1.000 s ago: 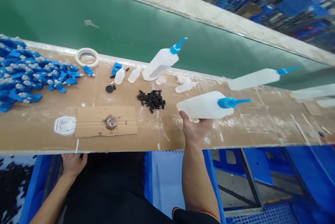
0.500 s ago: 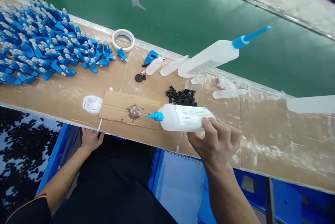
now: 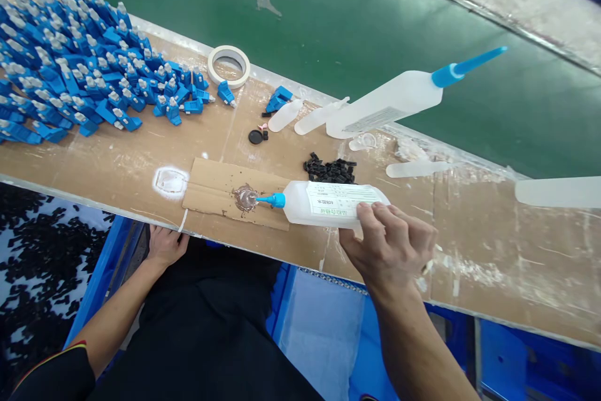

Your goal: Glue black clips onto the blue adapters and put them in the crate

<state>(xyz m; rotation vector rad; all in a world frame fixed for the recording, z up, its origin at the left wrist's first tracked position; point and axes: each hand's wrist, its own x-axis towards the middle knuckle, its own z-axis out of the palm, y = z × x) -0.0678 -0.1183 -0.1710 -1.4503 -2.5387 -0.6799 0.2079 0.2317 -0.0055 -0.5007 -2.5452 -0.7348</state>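
Note:
My right hand (image 3: 392,238) is wrapped round the base end of a white plastic glue bottle (image 3: 297,204) with a printed label. The bottle lies nearly level above the table, its blue nozzle pointing left. The nozzle tip is at the edge of a shiny brownish puddle of glue (image 3: 245,197); whether it touches cannot be told. The puddle sits on a strip of cardboard (image 3: 206,185). My left hand (image 3: 166,246) is at the table's front edge, its fingers largely hidden by the edge.
Many blue parts with white tips (image 3: 70,76) crowd the left. Behind are a tape roll (image 3: 213,64), a larger blue-nozzled bottle (image 3: 389,101), small white bottles (image 3: 285,116) and a black cap (image 3: 255,137). Small black pieces (image 3: 328,169) lie piled behind the held bottle.
My right hand has brought the glue bottle slightly left, its nozzle now reaching the puddle, and the label has turned more upward. The camera view has shifted a little. My left hand stays put.

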